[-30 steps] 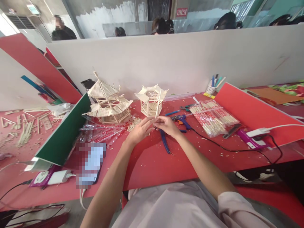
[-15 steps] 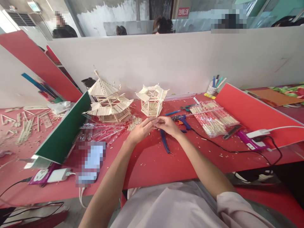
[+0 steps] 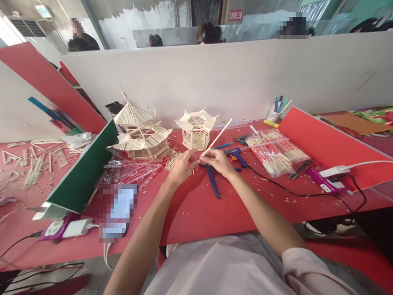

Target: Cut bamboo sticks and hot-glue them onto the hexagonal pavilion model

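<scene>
One white patterned cup [image 3: 273, 116] holds pens [image 3: 279, 104] and clear packets [image 3: 283, 171] hold bundled sticks [image 3: 266, 155], while a pale, thin, straight rod [image 3: 220, 135] slants up rightward beside the smaller model [image 3: 185, 125], pinched by the right hand [image 3: 219, 161], the left hand [image 3: 180, 168] half-curled nearby, its hold on anything undeterminable.

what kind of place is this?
Probably a shared craft workshop. The right hand holds a thin stick near a pagoda-like model built of sticks, a glue gun lies on the table, and other people's heads show beyond the partition.
</scene>
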Tool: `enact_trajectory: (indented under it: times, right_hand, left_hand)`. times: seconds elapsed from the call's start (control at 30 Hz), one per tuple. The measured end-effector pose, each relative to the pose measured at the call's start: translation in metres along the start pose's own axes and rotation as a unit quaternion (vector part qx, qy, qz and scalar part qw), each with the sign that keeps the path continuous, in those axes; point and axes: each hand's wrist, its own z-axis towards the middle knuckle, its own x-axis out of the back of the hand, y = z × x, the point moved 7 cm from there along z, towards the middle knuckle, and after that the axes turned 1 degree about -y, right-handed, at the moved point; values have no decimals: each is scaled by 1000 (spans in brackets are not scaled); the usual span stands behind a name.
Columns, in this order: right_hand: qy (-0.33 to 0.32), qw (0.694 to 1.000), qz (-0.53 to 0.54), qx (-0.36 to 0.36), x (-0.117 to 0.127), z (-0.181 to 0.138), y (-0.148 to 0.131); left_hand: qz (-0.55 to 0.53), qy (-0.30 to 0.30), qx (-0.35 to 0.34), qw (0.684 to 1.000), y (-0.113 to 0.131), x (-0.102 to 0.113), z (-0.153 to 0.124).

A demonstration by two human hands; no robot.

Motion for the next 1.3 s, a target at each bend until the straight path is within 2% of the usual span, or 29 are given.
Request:
enact_trajectory:
  times: [0.17, 0.57, 0.8, 0.97, 1.3]
  right_hand:
    - [13, 1000, -18, 2, 1, 0, 2]
    - [-3, 998, -64, 9, -3, -1, -2]
    - [32, 996, -75, 20, 5, -1, -5]
    - [33, 993, -109, 41, 4, 0, -5]
    - [36, 993, -110, 38, 1, 0, 0]
  left_hand:
    - [-38, -47, 46, 997, -9, -11, -1]
    - [-99, -48, 93, 990, -12, -13, -1]
    - [-94, -69, 118, 986, -19, -15, -2]
    - [-65, -52, 114, 990, -15, -13, -1]
    - [-67, -58, 109, 990, -13, -13, -1]
